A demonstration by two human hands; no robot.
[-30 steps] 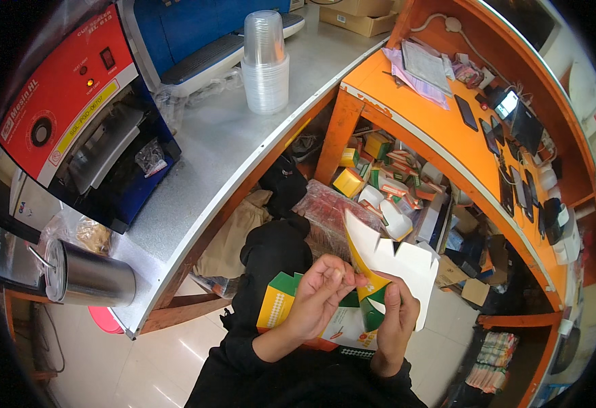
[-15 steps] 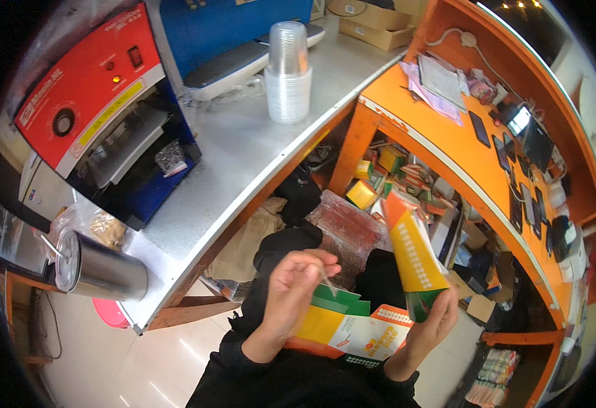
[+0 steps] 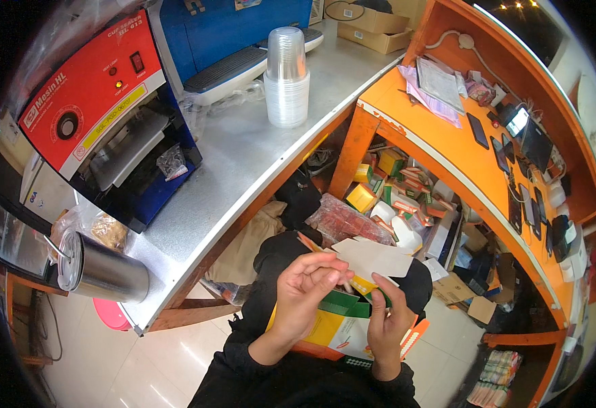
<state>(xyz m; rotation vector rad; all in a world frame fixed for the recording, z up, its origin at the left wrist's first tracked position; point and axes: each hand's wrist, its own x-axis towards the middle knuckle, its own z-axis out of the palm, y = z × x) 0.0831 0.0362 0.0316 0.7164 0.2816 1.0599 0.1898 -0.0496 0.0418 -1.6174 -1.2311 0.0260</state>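
Over my lap, my left hand is closed in a pinch. What its fingertips hold is hidden. Close by, my right hand grips the edge of an opened cardboard carton between thumb and fingers. White inner flaps of this carton face up, and its yellow edge lies by the left fingertips. Below both hands, another carton printed yellow, white, green and orange rests on my lap. My wrists partly cover it.
A grey counter at left bears a red-and-blue cup sealer, stacked clear plastic cups and a steel tumbler. At right stands an orange desk with phones. Beyond my lap lie heaped small boxes.
My right hand has come left and down toward my left hand, turning the carton's white inside upward. The thin clear strip seen earlier at my left fingertips no longer shows.
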